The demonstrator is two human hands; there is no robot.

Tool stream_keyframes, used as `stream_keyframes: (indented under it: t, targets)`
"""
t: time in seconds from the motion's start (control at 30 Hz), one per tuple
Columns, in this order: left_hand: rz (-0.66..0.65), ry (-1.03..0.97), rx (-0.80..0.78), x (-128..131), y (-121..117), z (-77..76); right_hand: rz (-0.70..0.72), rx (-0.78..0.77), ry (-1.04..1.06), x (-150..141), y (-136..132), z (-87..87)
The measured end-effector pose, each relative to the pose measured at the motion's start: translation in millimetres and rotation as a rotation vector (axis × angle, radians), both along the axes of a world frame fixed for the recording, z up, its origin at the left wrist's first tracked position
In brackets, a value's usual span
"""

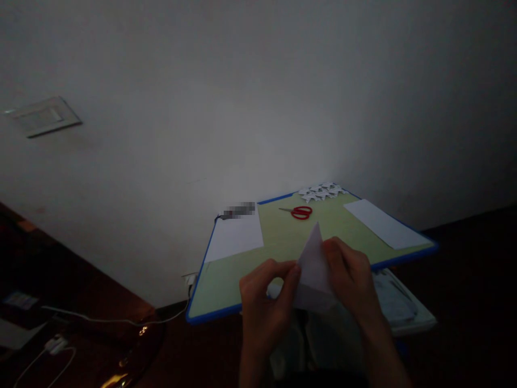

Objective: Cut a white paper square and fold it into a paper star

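Observation:
Between my hands, in front of the table's near edge, is a folded piece of white paper point(314, 267) with a pointed top. My left hand point(269, 293) pinches its left edge between thumb and finger. On the other side, my right hand point(347, 275) is closed on the paper's right edge, its fingers partly hidden. Beyond them on the table lies a pair of scissors point(301, 212) with red handles, blades pointing left. Several small folded white paper shapes point(322, 192) are grouped at the table's far edge.
The light green table point(226, 291) has a blue rim and stands against a pale wall. White sheets lie on its left point(236, 237) and right point(383, 223). Under the right side is a shelf point(398, 302) holding things. A white cable point(117, 320) runs at the lower left.

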State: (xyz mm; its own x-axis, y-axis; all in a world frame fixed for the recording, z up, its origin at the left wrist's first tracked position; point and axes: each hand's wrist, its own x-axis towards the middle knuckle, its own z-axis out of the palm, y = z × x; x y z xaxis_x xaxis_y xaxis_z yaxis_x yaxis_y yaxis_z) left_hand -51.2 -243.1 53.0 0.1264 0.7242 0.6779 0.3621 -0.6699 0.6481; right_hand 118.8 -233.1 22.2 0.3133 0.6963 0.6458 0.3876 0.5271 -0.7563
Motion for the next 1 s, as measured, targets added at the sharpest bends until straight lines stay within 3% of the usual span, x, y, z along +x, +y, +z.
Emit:
stream_keyframes:
  t: [0.37,0.5,0.77,1.0]
  targets:
    - [-0.044,0.013,-0.003,2.6,-2.0,-0.7,-0.094,-0.004,0.023,-10.4,1.1,1.0]
    - [-0.032,0.018,0.006,3.0,-1.7,0.2,-0.062,-0.007,0.071,-7.9,1.5,-1.6]
    - [-0.084,0.04,-0.107,-8.3,-0.4,-3.9,0.181,-0.023,0.313,8.0,-4.2,-1.7]
    - [-0.108,0.011,-0.15,-9.2,-1.6,-8.3,0.108,-0.068,0.399,1.4,-6.9,1.7]
